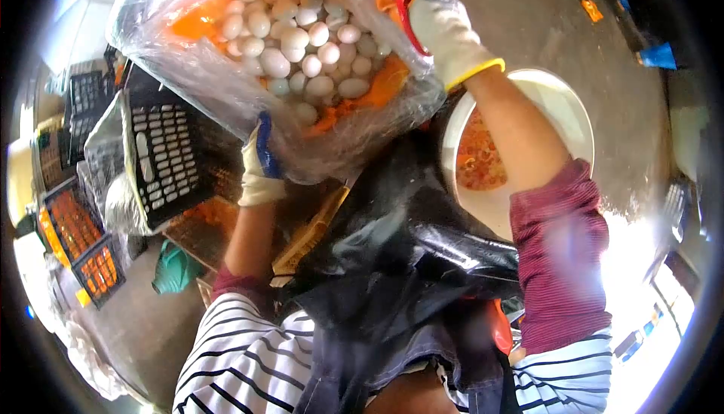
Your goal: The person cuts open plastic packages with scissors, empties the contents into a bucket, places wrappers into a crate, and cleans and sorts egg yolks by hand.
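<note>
Many pale eggs [302, 44] lie on orange material inside a container lined with clear plastic [339, 146], at the top of the view. My left hand [262, 161], in a white and blue glove, grips the near left edge of the lining. At the container's right side my right hand [437, 22], in a white and orange glove with a yellow cuff, is closed on the rim beside a red strip. The fingertips of both hands are partly hidden.
A white bucket [558, 105] with orange-red contents stands under my right forearm. Black crates [162, 150] are at the left, with orange-filled crates [72, 214] farther left. A green container [173, 267] sits on the floor. Blue and orange scraps lie at the upper right.
</note>
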`<state>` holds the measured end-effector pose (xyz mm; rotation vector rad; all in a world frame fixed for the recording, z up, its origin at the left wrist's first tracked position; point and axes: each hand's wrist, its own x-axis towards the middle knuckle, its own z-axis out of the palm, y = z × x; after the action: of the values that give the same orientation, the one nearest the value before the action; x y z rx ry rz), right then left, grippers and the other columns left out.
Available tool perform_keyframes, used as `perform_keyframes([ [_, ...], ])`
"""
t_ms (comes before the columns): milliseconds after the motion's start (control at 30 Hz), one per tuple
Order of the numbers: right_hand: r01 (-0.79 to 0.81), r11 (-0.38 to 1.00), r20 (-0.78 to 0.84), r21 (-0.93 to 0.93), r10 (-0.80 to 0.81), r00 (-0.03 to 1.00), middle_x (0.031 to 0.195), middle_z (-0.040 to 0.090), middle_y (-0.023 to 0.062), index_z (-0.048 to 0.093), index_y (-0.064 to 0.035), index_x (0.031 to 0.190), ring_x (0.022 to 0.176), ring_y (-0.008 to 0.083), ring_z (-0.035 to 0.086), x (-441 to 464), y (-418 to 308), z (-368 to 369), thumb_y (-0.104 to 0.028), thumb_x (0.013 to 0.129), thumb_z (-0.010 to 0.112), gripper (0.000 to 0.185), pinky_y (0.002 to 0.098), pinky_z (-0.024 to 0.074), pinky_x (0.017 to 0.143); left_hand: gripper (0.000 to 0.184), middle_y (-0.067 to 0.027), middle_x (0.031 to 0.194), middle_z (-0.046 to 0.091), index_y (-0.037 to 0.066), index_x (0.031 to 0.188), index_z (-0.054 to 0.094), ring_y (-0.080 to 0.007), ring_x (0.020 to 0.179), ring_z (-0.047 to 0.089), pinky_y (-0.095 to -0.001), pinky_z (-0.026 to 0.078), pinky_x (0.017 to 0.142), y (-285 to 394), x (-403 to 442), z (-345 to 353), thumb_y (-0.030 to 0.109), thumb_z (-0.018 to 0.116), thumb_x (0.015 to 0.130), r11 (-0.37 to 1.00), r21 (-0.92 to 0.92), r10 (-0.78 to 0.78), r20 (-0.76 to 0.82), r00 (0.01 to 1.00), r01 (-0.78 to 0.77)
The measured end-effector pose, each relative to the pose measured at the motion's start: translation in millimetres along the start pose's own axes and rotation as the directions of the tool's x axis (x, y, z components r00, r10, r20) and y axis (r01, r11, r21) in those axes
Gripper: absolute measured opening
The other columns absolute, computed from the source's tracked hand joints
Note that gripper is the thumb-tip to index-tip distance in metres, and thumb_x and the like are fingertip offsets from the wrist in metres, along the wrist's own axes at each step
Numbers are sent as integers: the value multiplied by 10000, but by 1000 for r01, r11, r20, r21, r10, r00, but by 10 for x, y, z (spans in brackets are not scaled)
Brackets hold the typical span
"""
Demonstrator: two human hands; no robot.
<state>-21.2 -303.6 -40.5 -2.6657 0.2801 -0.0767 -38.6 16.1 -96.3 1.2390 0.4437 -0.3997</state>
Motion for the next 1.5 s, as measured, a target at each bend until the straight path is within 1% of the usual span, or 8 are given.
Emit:
perform_keyframes([
  [567, -281, 959, -360, -24, 254, 898, 988, 594, 245, 480, -13, 1053, 986, 380, 561, 50, 2538, -1187, -293, 924, 425, 313, 397, 454, 826, 315, -87, 941, 581, 48, 1116, 544, -261, 836, 577, -437, 520, 716, -278, 797, 3024, 270, 543, 893, 984, 180, -90, 509, 856, -3],
  [700, -392, 920, -462, 6, 351, 815, 984, 586, 262, 476, -14, 995, 965, 393, 562, -403, 3255, -1392, -312, 925, 430, 310, 426, 448, 812, 233, -113, 848, 603, 26, 1028, 580, -273, 736, 600, -463, 549, 670, -611, 955, 3703, 192, 571, 865, 895, 250, -446, 493, 747, 369],
  [933, -727, 667, -475, 165, 700, 533, 987, 616, 181, 539, -46, 985, 940, 330, 581, -1916, 3678, -1782, -257, 900, 489, 233, 395, 438, 808, 266, -44, 835, 623, 38, 1009, 621, -160, 719, 596, -320, 493, 646, -1188, 303, 4439, 262, 604, 867, 718, 696, -591, 603, 536, 7],
  [1000, -266, 406, -291, 874, 877, 381, 874, 604, 68, 561, -46, 942, 770, 139, 551, -2422, 3860, -1579, -213, 885, 555, 177, 290, 442, 680, 316, -35, 832, 618, 32, 1031, 615, -136, 690, 568, -303, 465, 623, -1283, 78, 4605, 295, 622, 856, 666, 743, -590, 585, 556, -75],
  [1133, -443, 468, -429, 764, 883, 192, 864, 591, 49, 539, -5, 996, 750, 79, 520, -3243, 3506, -1408, -19, 834, 598, 173, 227, 433, 634, 474, -5, 954, 611, 70, 1244, 526, -105, 791, 543, -253, 445, 672, -1507, -76, 4762, 271, 663, 837, 680, 603, -427, 788, 442, -418],
  [1300, -96, 385, -384, 918, 923, 22, 856, 576, 34, 538, -31, 1033, 744, 107, 504, -4033, 3178, -1169, -166, 856, 628, 240, 246, 428, 628, 415, -104, 1028, 637, 35, 1230, 525, -157, 860, 588, -289, 471, 761, -1296, -501, 4243, 150, 636, 847, 696, 185, 40, 955, 295, -694],
  [1367, -327, 378, -434, 866, 894, -114, 810, 565, 39, 547, -57, 1008, 731, 126, 497, -4322, 3133, -985, -254, 861, 633, 261, 262, 415, 605, 356, -75, 1006, 641, 29, 1189, 553, -145, 870, 590, -277, 473, 764, -1167, -694, 3857, 133, 620, 855, 697, 346, -170, 931, 323, -629],
  [1500, 66, 374, -353, 925, 911, -213, 745, 541, 36, 531, -54, 938, 646, 139, 470, -5065, 2858, -691, -264, 846, 649, 258, 293, 402, 549, 267, -11, 966, 629, 29, 1110, 604, -95, 843, 585, -238, 476, 734, -787, -1300, 3133, 126, 624, 862, 810, 540, -471, 832, 293, -230],
])
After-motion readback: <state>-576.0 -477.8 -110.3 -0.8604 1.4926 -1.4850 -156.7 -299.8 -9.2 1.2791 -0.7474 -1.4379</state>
